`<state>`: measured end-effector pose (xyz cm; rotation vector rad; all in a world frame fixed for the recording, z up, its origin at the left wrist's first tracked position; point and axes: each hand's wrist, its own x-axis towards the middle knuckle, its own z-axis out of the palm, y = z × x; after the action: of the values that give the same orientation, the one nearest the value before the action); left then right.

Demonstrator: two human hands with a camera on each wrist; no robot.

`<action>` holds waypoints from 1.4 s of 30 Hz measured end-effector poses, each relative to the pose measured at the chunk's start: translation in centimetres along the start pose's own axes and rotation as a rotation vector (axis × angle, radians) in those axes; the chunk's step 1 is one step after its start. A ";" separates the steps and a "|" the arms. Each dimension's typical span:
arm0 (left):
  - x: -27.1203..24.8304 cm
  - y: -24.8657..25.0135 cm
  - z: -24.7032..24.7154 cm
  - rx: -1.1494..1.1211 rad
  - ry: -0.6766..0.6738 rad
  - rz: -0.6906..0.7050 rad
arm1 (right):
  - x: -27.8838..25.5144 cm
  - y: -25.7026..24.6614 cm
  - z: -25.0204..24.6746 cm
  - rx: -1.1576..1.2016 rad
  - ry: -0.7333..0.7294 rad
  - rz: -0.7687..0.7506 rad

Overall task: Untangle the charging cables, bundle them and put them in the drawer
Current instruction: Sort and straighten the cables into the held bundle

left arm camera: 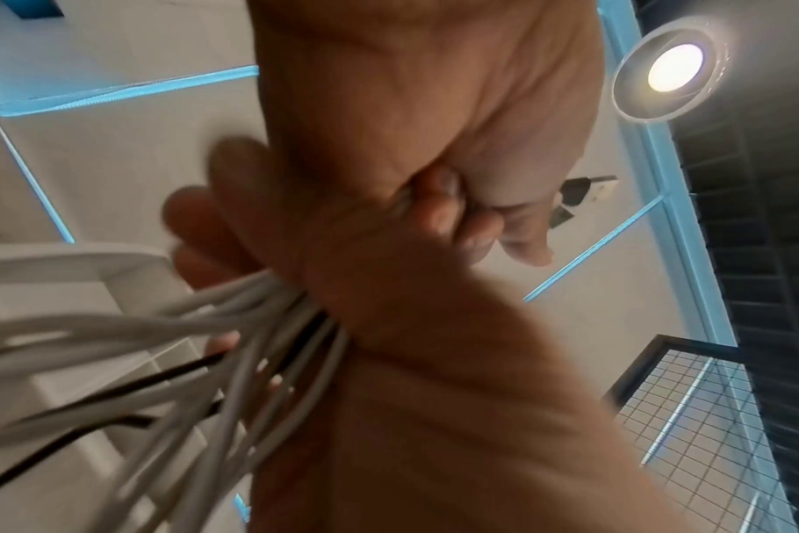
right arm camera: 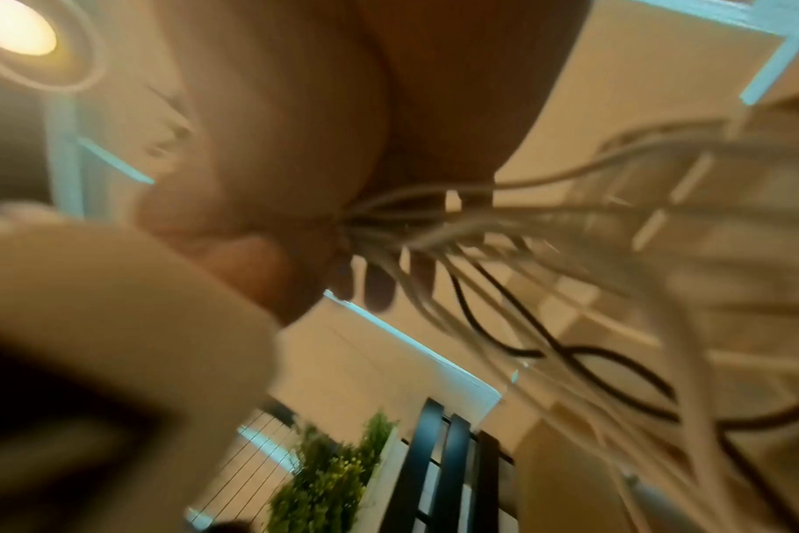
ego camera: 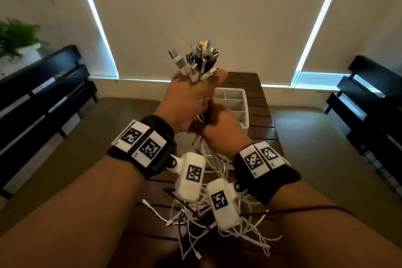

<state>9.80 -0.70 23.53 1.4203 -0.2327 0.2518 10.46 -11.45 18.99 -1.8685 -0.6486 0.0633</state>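
Topping left hand [ego camera: 191, 98]: plugs [ego camera: 196, 61], head-only.

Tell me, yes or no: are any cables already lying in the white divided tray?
No: in the head view the visible compartments of the tray hold nothing, and the cables are gripped in the left hand.

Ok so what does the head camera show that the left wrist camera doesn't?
Only the head view shows the fanned USB plugs above the left hand, the loose cable ends on the wooden table, and the white divided drawer. Only the left wrist view shows a ceiling light. Both show the right hand gripping the cables beneath the left.
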 end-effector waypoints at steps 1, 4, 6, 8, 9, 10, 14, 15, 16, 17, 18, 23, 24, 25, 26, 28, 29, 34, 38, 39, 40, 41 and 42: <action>-0.1 -0.1 0.1 -0.038 0.003 -0.023 | -0.1 0.8 0.5 -0.012 0.019 -0.013; -0.7 -0.4 0.0 -0.094 0.010 -0.093 | -1.3 3.7 1.8 -0.003 0.027 0.045; -1.7 -1.3 0.3 -0.043 -0.011 -0.107 | -2.5 5.2 2.0 -0.034 0.005 0.094; -2.8 -2.6 0.3 0.056 -0.052 -0.089 | -3.4 6.8 1.6 -0.158 -0.134 0.146; -3.4 -3.0 0.3 0.139 -0.064 -0.076 | -3.9 7.2 1.2 -0.213 -0.212 0.179; -3.9 -3.4 0.2 0.223 -0.076 -0.058 | -4.4 7.7 0.5 -0.225 -0.280 0.217; -5.1 -4.6 -0.3 0.285 -0.167 -0.082 | -5.1 5.2 -3.4 0.068 -0.177 0.178; -5.3 -4.8 -0.3 0.325 -0.188 -0.090 | -5.1 3.9 -4.3 0.109 -0.117 0.103; -5.4 -5.1 -0.2 0.376 -0.208 -0.094 | -4.9 2.5 -4.8 0.128 -0.085 0.023; -5.5 -5.3 0.0 0.410 -0.225 -0.105 | -4.6 1.4 -5.0 0.119 -0.076 -0.041; -5.6 -5.5 0.2 0.417 -0.236 -0.115 | -4.2 0.4 -5.0 0.063 -0.084 -0.085; -6.9 -5.7 1.3 0.542 -0.295 -0.042 | -3.2 -1.7 -3.4 -0.502 -0.187 -0.223; -7.1 -5.6 1.4 0.550 -0.288 -0.016 | -3.2 -1.7 -3.1 -0.565 -0.197 -0.241; -7.2 -5.4 1.4 0.553 -0.287 0.000 | -3.3 -1.6 -2.9 -0.618 -0.206 -0.252; -7.4 -5.3 1.4 0.555 -0.286 0.006 | -3.4 -1.5 -2.8 -0.660 -0.212 -0.258; -7.7 -5.3 1.4 0.548 -0.297 -0.017 | -3.7 -1.5 -2.7 -0.687 -0.208 -0.258; -7.8 -5.2 1.5 0.574 -0.311 -0.037 | -3.8 -1.5 -2.6 -0.680 -0.201 -0.267; -8.2 -5.0 2.2 0.719 -0.289 -0.012 | -4.4 -1.7 -2.6 -0.603 -0.212 -0.333; -8.2 -4.8 3.0 0.632 -0.227 -0.043 | -4.6 -1.7 -3.4 -0.567 -0.240 -0.263; -8.3 -4.8 3.1 0.654 -0.234 -0.057 | -4.7 -1.6 -3.5 -0.563 -0.259 -0.252; -8.5 -5.0 3.2 0.676 -0.253 -0.069 | -5.0 -1.5 -3.6 -0.560 -0.278 -0.243; -8.5 -5.3 3.2 0.639 -0.262 -0.084 | -5.2 -1.4 -3.8 -0.553 -0.292 -0.239; -8.6 -5.7 3.2 0.594 -0.255 -0.099 | -5.3 -1.5 -3.8 -0.547 -0.303 -0.236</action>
<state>3.35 -4.87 15.95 2.0512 -0.3101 0.0544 6.69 -16.81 20.43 -2.3106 -1.1834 0.0143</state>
